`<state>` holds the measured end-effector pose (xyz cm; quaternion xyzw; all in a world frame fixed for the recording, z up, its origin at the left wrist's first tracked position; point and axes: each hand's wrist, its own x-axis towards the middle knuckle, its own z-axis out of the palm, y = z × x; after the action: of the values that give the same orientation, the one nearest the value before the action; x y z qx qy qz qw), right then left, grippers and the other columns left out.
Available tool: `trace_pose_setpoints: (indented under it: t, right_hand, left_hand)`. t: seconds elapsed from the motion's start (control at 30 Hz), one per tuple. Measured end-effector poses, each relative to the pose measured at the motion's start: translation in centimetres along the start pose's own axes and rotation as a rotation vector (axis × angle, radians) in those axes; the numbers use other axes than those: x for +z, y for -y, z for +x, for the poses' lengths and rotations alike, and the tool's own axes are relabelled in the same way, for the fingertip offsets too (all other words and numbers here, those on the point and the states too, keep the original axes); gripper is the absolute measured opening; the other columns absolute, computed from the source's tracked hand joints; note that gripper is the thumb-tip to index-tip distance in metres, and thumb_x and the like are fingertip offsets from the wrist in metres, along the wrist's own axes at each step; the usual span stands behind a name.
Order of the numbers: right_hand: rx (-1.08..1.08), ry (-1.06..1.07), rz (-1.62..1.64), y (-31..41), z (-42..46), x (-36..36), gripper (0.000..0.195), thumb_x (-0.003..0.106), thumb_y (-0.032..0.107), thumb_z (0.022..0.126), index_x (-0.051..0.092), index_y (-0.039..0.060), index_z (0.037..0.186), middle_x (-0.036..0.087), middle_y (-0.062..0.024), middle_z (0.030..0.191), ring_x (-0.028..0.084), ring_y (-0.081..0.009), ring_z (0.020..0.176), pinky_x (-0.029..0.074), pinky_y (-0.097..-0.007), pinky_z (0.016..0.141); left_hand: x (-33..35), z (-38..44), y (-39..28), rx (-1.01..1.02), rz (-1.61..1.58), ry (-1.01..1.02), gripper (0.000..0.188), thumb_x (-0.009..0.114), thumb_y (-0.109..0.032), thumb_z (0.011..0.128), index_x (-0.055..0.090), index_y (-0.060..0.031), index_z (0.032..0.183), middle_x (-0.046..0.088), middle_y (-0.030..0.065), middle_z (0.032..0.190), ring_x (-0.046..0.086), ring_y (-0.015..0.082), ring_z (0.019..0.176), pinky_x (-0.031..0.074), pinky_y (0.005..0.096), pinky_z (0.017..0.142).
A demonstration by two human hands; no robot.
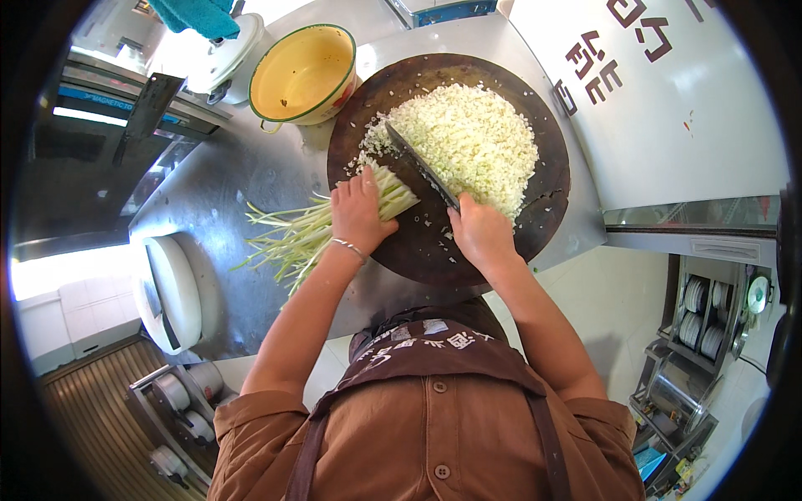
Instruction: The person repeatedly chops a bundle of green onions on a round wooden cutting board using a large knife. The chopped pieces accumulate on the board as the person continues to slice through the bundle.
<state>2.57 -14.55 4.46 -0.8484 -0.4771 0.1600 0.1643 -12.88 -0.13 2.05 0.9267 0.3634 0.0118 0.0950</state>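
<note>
A large round wooden chopping block (432, 250) stands on the steel counter, with a heap of finely chopped pale green-white vegetable (467, 141) over its upper right part. My left hand (360, 210) grips a bundle of long pale green stalks (294, 232), whose cut ends lie on the block while the thin ends spread over the counter to the left. In my right hand (482, 232) is the handle of a cleaver (423, 166); its dark blade stands between the stalks and the heap, with bits stuck along it. The handle is hidden by my fingers.
A yellow enamel basin (304, 75) with a green rim touches the block's upper left side. Behind it stand a white lidded pot (235, 56) and a teal cloth (197, 19). Another cleaver (150, 106) is at the upper left. A white round board (182, 294) with a knife lies at the counter's left end.
</note>
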Motion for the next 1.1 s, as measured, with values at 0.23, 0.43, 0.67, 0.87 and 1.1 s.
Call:
trace_pose_setpoints:
  t: [0.23, 0.43, 0.67, 0.87, 1.1]
  right_hand:
    - [0.018, 0.015, 0.056, -0.6, 0.4, -0.2, 0.021, 0.056, 0.024, 0.085, 0.053, 0.0031, 0.082, 0.061, -0.0201, 0.065, 0.062, -0.0392, 0.064, 0.049, -0.0485, 0.059]
    - [0.020, 0.020, 0.051, -0.1, 0.3, -0.4, 0.021, 0.057, 0.024, 0.085, 0.053, 0.0026, 0.082, 0.061, -0.0203, 0.064, 0.062, -0.0396, 0.064, 0.049, -0.0489, 0.059]
    - [0.005, 0.000, 0.006, 0.0, 0.1, -0.3, 0.022, 0.056, 0.023, 0.086, 0.053, 0.0025, 0.082, 0.061, -0.0206, 0.064, 0.061, -0.0396, 0.063, 0.048, -0.0490, 0.058]
    - [0.008, 0.007, -0.024, 2.2, -1.8, -4.1, 0.021, 0.052, 0.024, 0.089, 0.048, 0.0035, 0.089, 0.059, -0.0185, 0.059, 0.060, -0.0389, 0.056, 0.047, -0.0485, 0.053]
    - [-0.089, 0.016, -0.122, 4.4, -4.3, -7.2, 0.015, 0.050, 0.019, 0.089, 0.044, 0.0059, 0.086, 0.058, -0.0137, 0.054, 0.060, -0.0329, 0.049, 0.046, -0.0432, 0.044]
  left_hand:
    - [1.3, 1.0, -3.2, 0.065, 0.023, -0.169, 0.086, 0.082, -0.035, 0.053, 0.043, 0.0003, 0.121, 0.048, 0.0171, 0.123, 0.046, 0.0325, 0.109, 0.037, 0.0410, 0.091]
    - [1.6, 0.8, -2.9, 0.087, -0.040, -0.354, 0.075, 0.067, -0.053, 0.069, 0.048, 0.0007, 0.117, 0.046, 0.0167, 0.130, 0.046, 0.0338, 0.111, 0.036, 0.0417, 0.091]
    - [3.2, 1.9, -2.9, -0.044, -0.289, -0.588, 0.022, 0.054, -0.025, 0.085, 0.058, -0.0062, 0.094, 0.060, 0.0073, 0.111, 0.054, 0.0249, 0.097, 0.037, 0.0383, 0.087]
    - [2.9, 2.3, -3.0, -0.061, -0.163, -0.597, 0.009, 0.054, -0.015, 0.084, 0.055, -0.0068, 0.087, 0.059, 0.0063, 0.092, 0.055, 0.0249, 0.086, 0.039, 0.0386, 0.075]
    - [3.1, 2.4, -3.4, -0.037, 0.027, -0.501, 0.010, 0.058, -0.013, 0.075, 0.053, -0.0098, 0.084, 0.052, 0.0046, 0.091, 0.050, 0.0223, 0.085, 0.036, 0.0381, 0.074]
